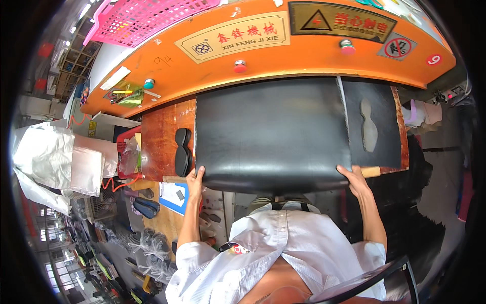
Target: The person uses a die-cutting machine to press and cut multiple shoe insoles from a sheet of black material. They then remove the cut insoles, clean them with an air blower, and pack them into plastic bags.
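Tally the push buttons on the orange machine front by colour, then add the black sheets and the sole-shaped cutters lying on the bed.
Red buttons on the orange machine front: 2, one and another.
Green button: 1.
Large black sheet, held by the left hand and right hand: 1.
Smaller black sheet: 1.
Black sole-shaped cutter: 1.
Total: 6.

Bright, even light fills the scene, strongest at the far left where windows blow out to white. The orange machine housing [283, 55] is vividly saturated and carries soft glare along its curved front. The black sheet [271, 134] shows a dull sheen, with a brighter streak along its near rolled edge. Fisheye distortion bends every straight edge into an arc, and a black vignette rings the frame. The centre is sharp; the clutter at near left turns smeared and compressed toward the rim.
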Demonstrator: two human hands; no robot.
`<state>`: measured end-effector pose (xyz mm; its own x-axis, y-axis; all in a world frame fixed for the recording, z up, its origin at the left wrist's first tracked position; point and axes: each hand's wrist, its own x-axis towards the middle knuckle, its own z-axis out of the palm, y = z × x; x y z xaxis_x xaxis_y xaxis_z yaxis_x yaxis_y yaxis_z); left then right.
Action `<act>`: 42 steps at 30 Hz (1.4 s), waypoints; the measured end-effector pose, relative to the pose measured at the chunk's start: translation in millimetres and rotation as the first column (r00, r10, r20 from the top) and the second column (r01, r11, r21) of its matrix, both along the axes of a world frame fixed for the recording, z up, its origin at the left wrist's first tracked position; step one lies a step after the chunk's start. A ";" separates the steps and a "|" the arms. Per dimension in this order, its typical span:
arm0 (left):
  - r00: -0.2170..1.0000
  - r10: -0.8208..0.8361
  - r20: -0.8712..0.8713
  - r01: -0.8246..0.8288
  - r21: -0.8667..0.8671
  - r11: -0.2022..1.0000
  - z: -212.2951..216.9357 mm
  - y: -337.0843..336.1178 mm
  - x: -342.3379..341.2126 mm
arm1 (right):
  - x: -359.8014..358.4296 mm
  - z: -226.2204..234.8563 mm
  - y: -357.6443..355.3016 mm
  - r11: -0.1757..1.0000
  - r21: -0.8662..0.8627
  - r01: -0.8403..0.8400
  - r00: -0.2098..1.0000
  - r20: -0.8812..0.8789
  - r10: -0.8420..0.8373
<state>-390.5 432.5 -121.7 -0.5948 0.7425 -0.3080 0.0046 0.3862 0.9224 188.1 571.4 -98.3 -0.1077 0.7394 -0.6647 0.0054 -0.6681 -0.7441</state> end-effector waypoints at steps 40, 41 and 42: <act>0.643 -0.144 0.752 0.097 0.107 0.990 -0.2 83.7 141.3 | -213.5 25.0 57.2 -0.091 0.421 -0.903 0.423 0.906 -0.014; 0.657 -0.108 0.746 0.060 0.091 0.994 -1.7 87.0 149.8 | -214.0 21.4 57.8 -0.131 0.392 -0.911 0.401 0.915 -0.050; 0.662 -0.107 0.742 0.040 0.107 0.993 -2.2 86.4 153.9 | -213.8 17.6 57.8 -0.124 0.318 -0.940 0.326 0.944 -0.047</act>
